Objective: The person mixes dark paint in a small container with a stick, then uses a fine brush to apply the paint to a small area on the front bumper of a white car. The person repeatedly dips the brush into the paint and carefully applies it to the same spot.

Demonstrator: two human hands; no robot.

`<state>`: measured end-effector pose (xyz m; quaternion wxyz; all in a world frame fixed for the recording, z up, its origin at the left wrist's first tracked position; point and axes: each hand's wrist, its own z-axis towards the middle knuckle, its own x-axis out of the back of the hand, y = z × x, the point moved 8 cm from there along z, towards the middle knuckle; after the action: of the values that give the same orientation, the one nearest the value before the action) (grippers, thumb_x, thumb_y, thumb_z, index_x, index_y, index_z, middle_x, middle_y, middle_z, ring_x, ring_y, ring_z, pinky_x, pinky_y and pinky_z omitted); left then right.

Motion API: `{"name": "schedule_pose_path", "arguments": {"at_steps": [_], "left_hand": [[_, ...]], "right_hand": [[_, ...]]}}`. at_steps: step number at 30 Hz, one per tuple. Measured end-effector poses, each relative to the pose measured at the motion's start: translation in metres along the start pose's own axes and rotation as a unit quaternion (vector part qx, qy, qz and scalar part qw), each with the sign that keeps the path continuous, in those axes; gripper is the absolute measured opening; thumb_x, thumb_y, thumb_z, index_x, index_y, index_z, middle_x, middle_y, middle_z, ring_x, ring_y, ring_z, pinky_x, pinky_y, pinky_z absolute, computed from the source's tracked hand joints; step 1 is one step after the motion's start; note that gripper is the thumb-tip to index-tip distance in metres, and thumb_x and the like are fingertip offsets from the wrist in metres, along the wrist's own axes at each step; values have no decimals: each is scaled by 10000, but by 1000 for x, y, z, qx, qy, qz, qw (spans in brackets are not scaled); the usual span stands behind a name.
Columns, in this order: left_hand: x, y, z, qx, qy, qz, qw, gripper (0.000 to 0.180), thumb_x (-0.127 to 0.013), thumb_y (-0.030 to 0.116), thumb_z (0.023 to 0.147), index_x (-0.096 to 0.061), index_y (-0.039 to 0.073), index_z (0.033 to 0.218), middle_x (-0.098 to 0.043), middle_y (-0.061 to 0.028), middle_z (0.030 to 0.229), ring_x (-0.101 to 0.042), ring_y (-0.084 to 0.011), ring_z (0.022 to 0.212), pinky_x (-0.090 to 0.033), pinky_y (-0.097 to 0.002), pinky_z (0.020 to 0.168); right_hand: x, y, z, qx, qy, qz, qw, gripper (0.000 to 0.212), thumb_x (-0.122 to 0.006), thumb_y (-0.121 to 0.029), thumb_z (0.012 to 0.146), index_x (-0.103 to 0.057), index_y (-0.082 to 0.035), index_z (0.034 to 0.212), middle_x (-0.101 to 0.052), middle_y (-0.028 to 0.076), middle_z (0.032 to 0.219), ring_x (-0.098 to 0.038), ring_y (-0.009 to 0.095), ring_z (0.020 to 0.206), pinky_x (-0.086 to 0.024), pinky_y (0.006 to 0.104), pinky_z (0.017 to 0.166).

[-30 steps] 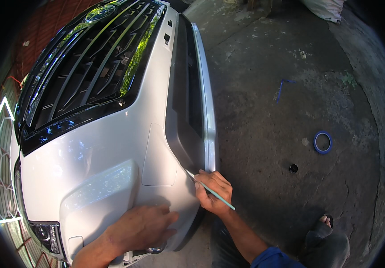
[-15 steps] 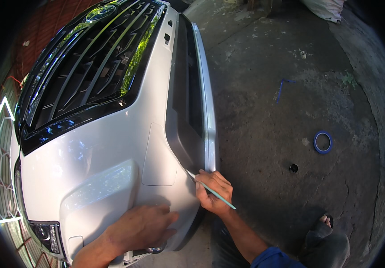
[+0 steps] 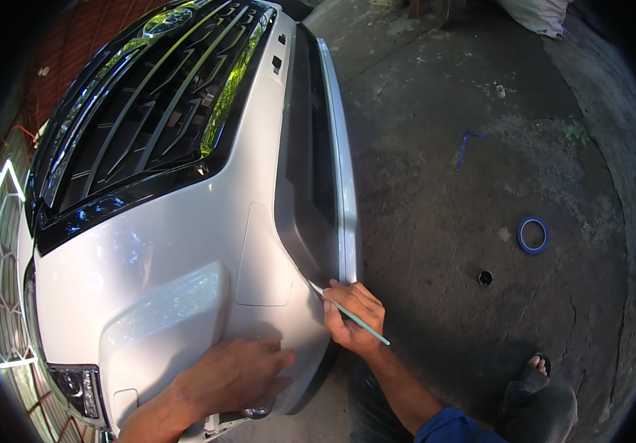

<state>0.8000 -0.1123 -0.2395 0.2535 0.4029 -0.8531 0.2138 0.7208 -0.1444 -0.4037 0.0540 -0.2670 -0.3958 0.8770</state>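
My right hand [image 3: 355, 314] pinches a slim paintbrush [image 3: 362, 323] with a pale teal handle. Its tip meets the seam where the white car bumper [image 3: 185, 210] borders the dark grey lower trim [image 3: 305, 199], and the knuckles rest by the end of the silvery lower strip [image 3: 347, 244]. Over the bumper's lower corner, beside a raised moulded panel [image 3: 163, 306], my left hand [image 3: 240, 373] is held palm down, holding nothing, with loosely bent fingers apart. Whether it touches the surface I cannot tell.
On the concrete floor to the right lie a roll of blue tape [image 3: 533, 252], a small round pot of dark stuff [image 3: 485, 278] and a blue tape scrap [image 3: 463, 148]. The black grille [image 3: 141, 118] fills the upper left. A white sack [image 3: 536, 15] stands far right.
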Motion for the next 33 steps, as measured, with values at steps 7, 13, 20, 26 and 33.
{"name": "schedule_pose_path", "arguments": {"at_steps": [7,13,20,26,33], "left_hand": [[1,1,0,1,-1,0,1000,309,-710,331,996,-655,77,1164,-701,-155,994,-737,-398,883,-603,-498,769],[0,0,0,2,-4,4,1000,311,-715,328,993,-651,77,1163,-700,-153,991,-737,-397,884,-603,-497,770],[-1,-1,0,0,0,1,1000,315,-709,335,998,-650,78,1170,-702,-153,998,-738,-398,886,-601,-501,776],[0,0,0,-1,0,4,1000,317,-703,343,1003,-652,80,1172,-703,-152,1001,-738,-399,885,-600,-501,777],[-1,-1,1,1,-2,3,1000,315,-708,339,999,-657,80,1171,-702,-148,988,-736,-393,879,-601,-496,769]], "right_hand": [[0,0,0,-3,4,4,1000,139,-704,53,823,-712,43,961,-758,138,904,-745,312,765,-658,430,846],[1,0,1,8,14,5,1000,147,-702,54,832,-728,52,977,-735,133,835,-724,277,717,-654,408,822],[0,0,0,-1,7,7,1000,130,-702,50,827,-711,44,956,-756,141,889,-747,302,761,-662,432,865],[1,0,0,-5,6,5,1000,128,-696,49,824,-712,46,950,-753,141,878,-745,293,754,-664,436,871],[1,1,0,-7,12,7,1000,121,-698,54,820,-712,47,939,-750,140,870,-747,301,755,-665,435,863]]}}
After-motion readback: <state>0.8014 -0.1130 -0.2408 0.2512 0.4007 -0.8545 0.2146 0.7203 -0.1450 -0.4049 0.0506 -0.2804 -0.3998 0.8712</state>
